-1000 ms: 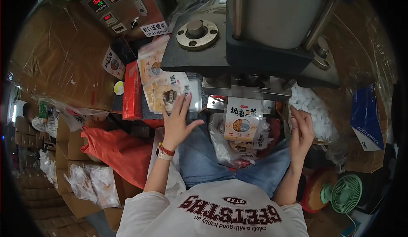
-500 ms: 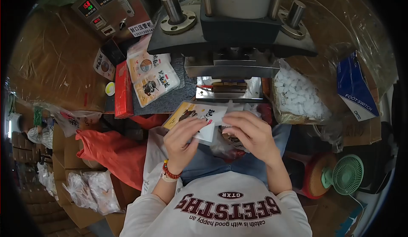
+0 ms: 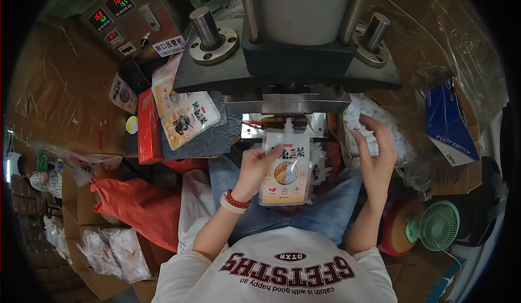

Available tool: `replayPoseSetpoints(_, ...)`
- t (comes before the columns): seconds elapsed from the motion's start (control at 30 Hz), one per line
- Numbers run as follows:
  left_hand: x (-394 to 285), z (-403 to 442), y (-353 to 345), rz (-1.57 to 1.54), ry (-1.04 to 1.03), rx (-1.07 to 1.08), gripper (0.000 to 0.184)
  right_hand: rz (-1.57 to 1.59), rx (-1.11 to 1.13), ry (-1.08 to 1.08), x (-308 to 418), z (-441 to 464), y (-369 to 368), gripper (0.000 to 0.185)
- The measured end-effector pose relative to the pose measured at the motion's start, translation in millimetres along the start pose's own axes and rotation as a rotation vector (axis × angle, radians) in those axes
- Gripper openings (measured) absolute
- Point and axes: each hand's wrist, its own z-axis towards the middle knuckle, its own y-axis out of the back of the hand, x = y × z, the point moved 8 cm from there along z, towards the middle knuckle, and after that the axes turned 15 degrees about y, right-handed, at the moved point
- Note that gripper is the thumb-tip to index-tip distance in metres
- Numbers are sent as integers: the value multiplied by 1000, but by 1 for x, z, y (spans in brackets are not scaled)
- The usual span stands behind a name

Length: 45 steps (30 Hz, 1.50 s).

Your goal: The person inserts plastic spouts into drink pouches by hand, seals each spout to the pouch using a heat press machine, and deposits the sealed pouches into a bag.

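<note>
My left hand (image 3: 260, 170) grips the left side of a printed pouch (image 3: 284, 181) with a round window, held upright below the press. The top of the pouch meets the press jaws (image 3: 287, 106), where a pale spout shows. Over the box of small white spouts (image 3: 374, 124) is my right hand (image 3: 375, 145), its fingers curled toward the pieces; whether a piece is between them is too small to tell. More printed pouches (image 3: 187, 119) lie stacked on the dark mat at the left.
A control box (image 3: 130, 18) with red and green digits stands at the upper left. Beside the stack is a red box (image 3: 147, 126). A green fan (image 3: 438, 226) and a blue foot-switch box (image 3: 450, 121) are at the right. Orange cloth (image 3: 141, 205) hangs at the left.
Both hands were together on a pouch in front of my lap. Now my left hand has that pouch up at the press, and my right hand has moved right to the white spouts.
</note>
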Motion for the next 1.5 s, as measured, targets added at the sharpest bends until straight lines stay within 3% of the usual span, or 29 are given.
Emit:
replayPoseSetpoints(0.1, -5, 24, 4, -98, 32, 29, 18, -403, 158, -42, -45, -4, -21, 31)
replayPoseSetpoints(0.23, -9, 32, 10, -164, 16, 21, 18, -341, 303, -130, -85, -27, -55, 31)
replayPoseSetpoints(0.3, -14, 37, 24, 278, -8, -34, 27, -399, 328, -94, -81, -25, -54, 33)
replayPoseSetpoints(0.33, -40, 23, 34, 494, -81, -207, 31, -431, 328, -31, -76, -22, -53, 30)
replayPoseSetpoints(0.4, -89, -7, 74, 946, -653, -779, 54, -427, 337, 6, -73, -17, -54, 28)
replayPoseSetpoints(0.47, -96, -19, 91, 1596, -578, -1228, 76, -427, 346, 36, -70, -18, -53, 26)
replayPoseSetpoints(0.5, -71, -5, 120, 1634, -560, -1080, 82, -462, 250, 43, -68, -16, -45, 20)
replayPoseSetpoints(0.57, -70, -33, 103, 1564, -646, -748, 79, -496, 145, 51, -59, -11, -35, 16)
replayPoseSetpoints(0.6, -71, -49, 90, 1463, -744, -643, 61, -210, -8, -133, -60, -14, -24, 13)
replayPoseSetpoints(0.63, -65, -57, 88, 1465, -739, -636, 61, 78, -156, -313, -59, -21, -19, 10)
replayPoseSetpoints(0.67, -57, -63, 91, 1420, -690, -607, 50, 75, -153, -319, -42, -21, -19, 10)
replayPoseSetpoints(0.7, -54, -66, 92, 1375, -645, -579, 43, 406, -215, -324, -23, -19, -27, 11)
replayPoseSetpoints(0.73, -63, -77, 81, 1195, -733, -571, 37, 737, -277, -318, -7, -19, -35, 13)
replayPoseSetpoints(0.77, -62, -79, 73, 1194, -738, -564, 37, 914, -176, -296, 7, -22, -44, 19)
replayPoseSetpoints(0.83, -62, -91, 64, 953, -810, -500, 32, 951, -11, -97, 37, -22, -61, 24)
replayPoseSetpoints(0.93, -68, -115, 24, 967, -913, -439, 33, 580, 247, 215, 74, -15, -83, 36)
replayPoseSetpoints(0.97, -69, -122, 13, 1001, -962, -404, 34, 577, 247, 215, 76, -17, -80, 36)
replayPoseSetpoints(1.03, -77, -135, 0, 1110, -1010, -462, 37, 220, 370, 416, 93, -19, -78, 39)
replayPoseSetpoints(1.13, -75, -142, -14, 1203, -1057, -343, 41, 64, 326, 534, 115, -11, -52, 41)
replayPoseSetpoints(1.27, -69, -132, -15, 1166, -1068, -375, 43, -68, 265, 466, 106, -11, -43, 37)
replayPoseSetpoints(1.37, -68, -132, -23, 1212, -1087, -376, 43, -114, 357, 500, 107, -10, -48, 36)
replayPoseSetpoints(1.5, -64, -115, -24, 1007, -938, -146, 32, 199, 345, 441, 96, -8, -46, 39)
